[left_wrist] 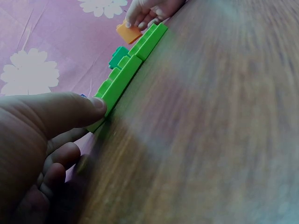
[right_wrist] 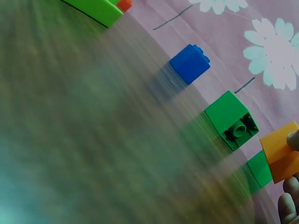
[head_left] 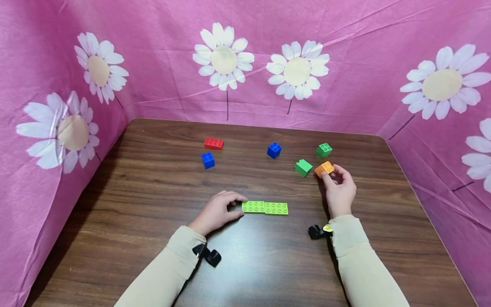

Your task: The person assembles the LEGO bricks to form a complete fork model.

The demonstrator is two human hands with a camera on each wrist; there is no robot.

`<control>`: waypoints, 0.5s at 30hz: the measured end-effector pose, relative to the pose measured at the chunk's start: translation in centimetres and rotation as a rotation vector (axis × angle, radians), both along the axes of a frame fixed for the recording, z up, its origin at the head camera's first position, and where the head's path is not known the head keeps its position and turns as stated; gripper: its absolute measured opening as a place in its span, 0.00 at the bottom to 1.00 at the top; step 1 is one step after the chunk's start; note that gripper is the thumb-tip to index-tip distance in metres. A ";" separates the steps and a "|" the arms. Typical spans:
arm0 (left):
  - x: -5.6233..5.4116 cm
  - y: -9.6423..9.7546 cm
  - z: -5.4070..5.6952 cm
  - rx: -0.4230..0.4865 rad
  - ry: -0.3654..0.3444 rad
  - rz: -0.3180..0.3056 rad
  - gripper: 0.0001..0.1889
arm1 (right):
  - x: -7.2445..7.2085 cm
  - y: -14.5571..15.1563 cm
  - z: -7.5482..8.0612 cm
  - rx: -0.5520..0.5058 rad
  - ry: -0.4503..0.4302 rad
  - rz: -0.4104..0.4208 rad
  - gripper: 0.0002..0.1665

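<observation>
Two lime-green bricks [head_left: 253,207] lie end to end in a row at the middle of the table. My left hand [head_left: 218,212] holds the row's left end between thumb and fingers; in the left wrist view the thumb [left_wrist: 88,108] presses on its near side. Off to the right, my right hand [head_left: 340,192] pinches an orange brick [head_left: 324,169], its studs facing up. Just left of that brick, a green brick [head_left: 303,167] lies on its side, and its hollow underside shows in the right wrist view. Another green brick [head_left: 324,149] sits behind the orange one.
Toward the back of the wooden table [head_left: 161,179] are a red brick [head_left: 213,143], a blue brick [head_left: 208,160] near it and a second blue brick [head_left: 274,150] further right. A pink cloth [head_left: 161,55] with white daisies walls the back and sides.
</observation>
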State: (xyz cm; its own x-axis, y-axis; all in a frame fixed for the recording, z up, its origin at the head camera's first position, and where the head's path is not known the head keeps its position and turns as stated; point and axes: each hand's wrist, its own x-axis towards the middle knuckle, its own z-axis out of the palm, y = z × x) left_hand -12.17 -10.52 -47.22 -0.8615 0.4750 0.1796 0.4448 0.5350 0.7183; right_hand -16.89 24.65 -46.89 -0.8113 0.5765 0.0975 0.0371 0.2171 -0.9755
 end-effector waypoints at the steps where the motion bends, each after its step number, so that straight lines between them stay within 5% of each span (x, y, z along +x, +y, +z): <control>1: 0.0 0.0 0.0 0.001 0.002 -0.001 0.17 | 0.1 -0.1 0.0 -0.013 0.010 0.004 0.27; 15: -0.1 0.0 0.0 -0.023 0.005 0.000 0.17 | 2.4 -2.1 -0.1 -0.070 0.095 0.087 0.24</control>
